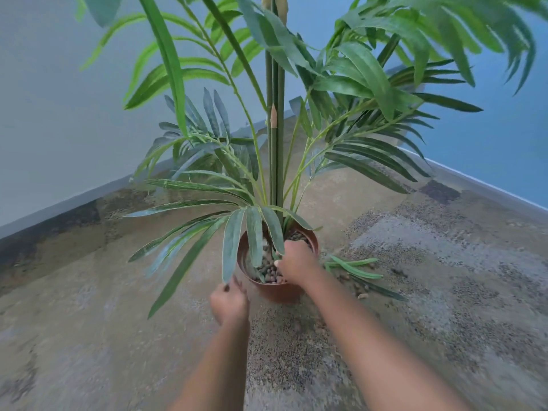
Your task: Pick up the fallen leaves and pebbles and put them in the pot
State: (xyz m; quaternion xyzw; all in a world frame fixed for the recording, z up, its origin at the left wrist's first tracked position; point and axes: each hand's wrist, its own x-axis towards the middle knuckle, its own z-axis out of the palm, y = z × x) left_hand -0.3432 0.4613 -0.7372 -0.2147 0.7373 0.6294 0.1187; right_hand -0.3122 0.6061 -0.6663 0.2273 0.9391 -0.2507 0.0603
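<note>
Here the right hand (296,264) reaches over the near rim of the brown pot (280,293), fingers curled down among the pebbles (268,269) inside; what it holds I cannot tell. The left hand (229,304) hovers loosely open just left of the pot. Fallen leaves (354,268) and loose pebbles lie on the carpet (444,277) just right of the right hand
</note>
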